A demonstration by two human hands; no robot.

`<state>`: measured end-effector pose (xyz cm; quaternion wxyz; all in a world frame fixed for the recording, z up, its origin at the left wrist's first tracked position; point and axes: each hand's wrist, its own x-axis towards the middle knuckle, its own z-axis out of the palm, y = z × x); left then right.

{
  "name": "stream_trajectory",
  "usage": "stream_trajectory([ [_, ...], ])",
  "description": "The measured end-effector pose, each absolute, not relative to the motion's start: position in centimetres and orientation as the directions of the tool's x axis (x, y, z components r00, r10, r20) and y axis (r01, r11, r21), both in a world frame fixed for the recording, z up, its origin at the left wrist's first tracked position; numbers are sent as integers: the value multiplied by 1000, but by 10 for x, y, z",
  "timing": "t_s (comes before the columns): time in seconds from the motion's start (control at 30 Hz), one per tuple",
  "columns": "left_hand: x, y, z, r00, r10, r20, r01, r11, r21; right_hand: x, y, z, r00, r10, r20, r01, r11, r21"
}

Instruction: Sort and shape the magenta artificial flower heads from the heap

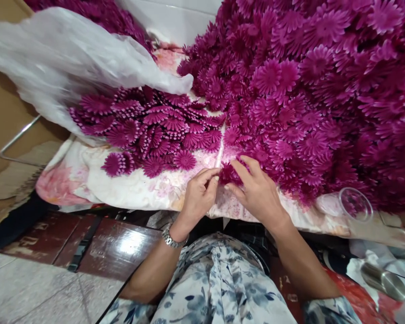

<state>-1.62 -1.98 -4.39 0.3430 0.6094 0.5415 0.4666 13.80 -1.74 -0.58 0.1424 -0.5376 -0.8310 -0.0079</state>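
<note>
My left hand (201, 188) is closed in a pinch above the cloth's front edge. Whatever lies between its thumb and forefinger is too small to make out. A thin pale strip (221, 146) runs away from those fingertips; I cannot tell whether it is a stick or a fold. My right hand (258, 191) has its fingers apart, close to a few magenta artificial flower heads (232, 174). To its right rises a big heap of loose magenta flower heads (310, 112). Beyond my left hand lies a smaller pile of nested flower heads (158, 128).
A white plastic bag (87, 54) overhangs the smaller pile. Patterned cloth (121, 189) covers the work surface. A clear plastic cup (355, 204) lies on its side at right. A metal cylinder (384, 281) is lower right. Cardboard (6, 112) stands at left.
</note>
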Motion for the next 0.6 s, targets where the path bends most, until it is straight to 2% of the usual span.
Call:
stream_trajectory([
  [0.13,-25,-29,-41,-63,978,200,300,-173,938,116,-11,0,-384,920,-80,918,390,73],
  [0.23,-42,-35,-37,-103,963,251,358,-199,912,111,-8,2,-408,902,-140,897,425,125],
  [0.3,-58,-36,-36,-160,938,308,438,-212,874,114,-6,5,-418,905,-75,896,424,133],
  [0.37,-73,-33,-37,-231,905,358,542,-186,820,119,0,10,-408,909,83,909,397,127],
  [0.47,-89,-23,-37,-309,876,370,714,-43,699,125,19,16,-316,889,331,949,302,93],
  [0.53,-93,-15,-35,-313,888,336,800,56,597,127,35,14,-238,894,380,971,220,91],
  [0.6,-93,-10,-32,-289,914,285,852,110,511,126,48,9,-194,919,343,980,164,115],
])
